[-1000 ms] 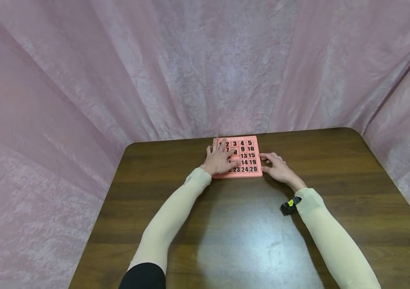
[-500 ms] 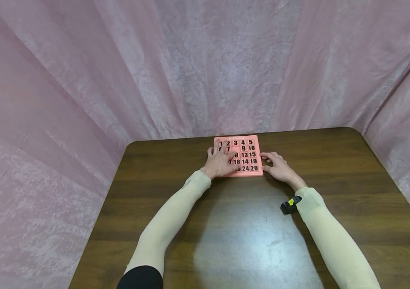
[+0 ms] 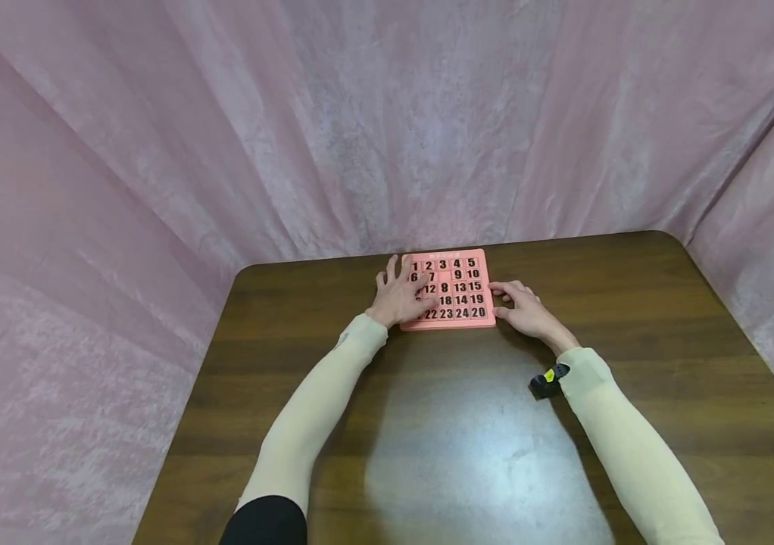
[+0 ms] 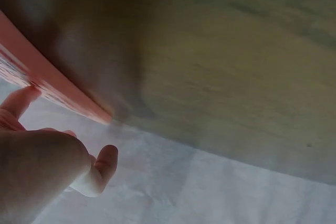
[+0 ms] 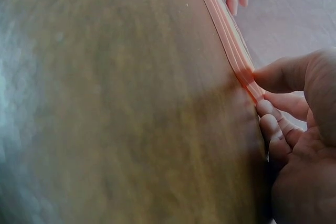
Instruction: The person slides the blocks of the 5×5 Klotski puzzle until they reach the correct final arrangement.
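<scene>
A pink number sliding puzzle (image 3: 460, 325) lies flat near the far edge of the table, its tiles bearing black numerals. One slot (image 3: 444, 276) without a tile shows between 7 and 9, directly above the 8 tile (image 3: 444, 288). My left hand (image 3: 397, 297) is spread over the puzzle's left side, covering several tiles; its thumb and index finger reach toward the middle columns. At the right edge, my right hand (image 3: 526, 312) holds the frame with thumb and bent fingers. The right wrist view shows that thumb (image 5: 281, 74) against the frame's edge.
The brown wooden table (image 3: 278, 393) has rounded far corners. Pink velvety curtains (image 3: 428, 129) hang behind it and along both sides. A black device (image 3: 545, 384) with a yellow mark sits at my right wrist.
The 8 tile has slid down toward me into the third row, leaving a gap above it. My left hand has drawn back left, uncovering more tiles. My right hand keeps its place.
</scene>
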Motion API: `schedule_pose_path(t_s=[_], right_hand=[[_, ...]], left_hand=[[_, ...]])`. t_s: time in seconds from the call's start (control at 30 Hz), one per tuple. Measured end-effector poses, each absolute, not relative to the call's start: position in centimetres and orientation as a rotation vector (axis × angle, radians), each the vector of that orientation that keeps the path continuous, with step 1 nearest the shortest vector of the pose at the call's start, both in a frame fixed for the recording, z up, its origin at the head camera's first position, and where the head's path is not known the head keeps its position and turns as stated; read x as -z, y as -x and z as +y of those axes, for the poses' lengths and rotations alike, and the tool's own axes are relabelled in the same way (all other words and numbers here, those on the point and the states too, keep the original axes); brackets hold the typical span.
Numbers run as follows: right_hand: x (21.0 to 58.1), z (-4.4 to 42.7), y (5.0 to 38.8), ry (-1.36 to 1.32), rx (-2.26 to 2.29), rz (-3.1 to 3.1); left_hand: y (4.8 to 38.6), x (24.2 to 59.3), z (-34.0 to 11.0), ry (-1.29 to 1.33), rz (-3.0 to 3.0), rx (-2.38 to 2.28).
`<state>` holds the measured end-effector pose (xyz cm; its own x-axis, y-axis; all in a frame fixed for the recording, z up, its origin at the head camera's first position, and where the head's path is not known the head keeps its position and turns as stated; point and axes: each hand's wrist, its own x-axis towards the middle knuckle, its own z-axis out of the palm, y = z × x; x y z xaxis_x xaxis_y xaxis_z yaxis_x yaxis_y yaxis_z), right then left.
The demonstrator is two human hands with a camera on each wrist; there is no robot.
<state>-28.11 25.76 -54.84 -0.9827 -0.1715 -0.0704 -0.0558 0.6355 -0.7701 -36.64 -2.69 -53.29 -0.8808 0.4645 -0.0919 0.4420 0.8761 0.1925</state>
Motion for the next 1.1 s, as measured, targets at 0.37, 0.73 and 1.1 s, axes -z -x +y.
schedule_pose_path(t_s=[0.37, 0.73, 1.1], right_hand=[[55.0, 25.6, 28.1, 0.180, 1.262, 2.723], [54.8, 25.9, 28.1, 0.183, 1.257, 2.731], [55.0, 25.8, 28.2, 0.171, 1.286, 2.721]], left_hand=[[36.6, 53.3, -0.7, -0.729, 2.872, -0.230], [36.6, 53.1, -0.2, -0.740, 2.860, -0.276], [36.4, 52.9, -1.1, -0.712, 2.788, -0.377]])
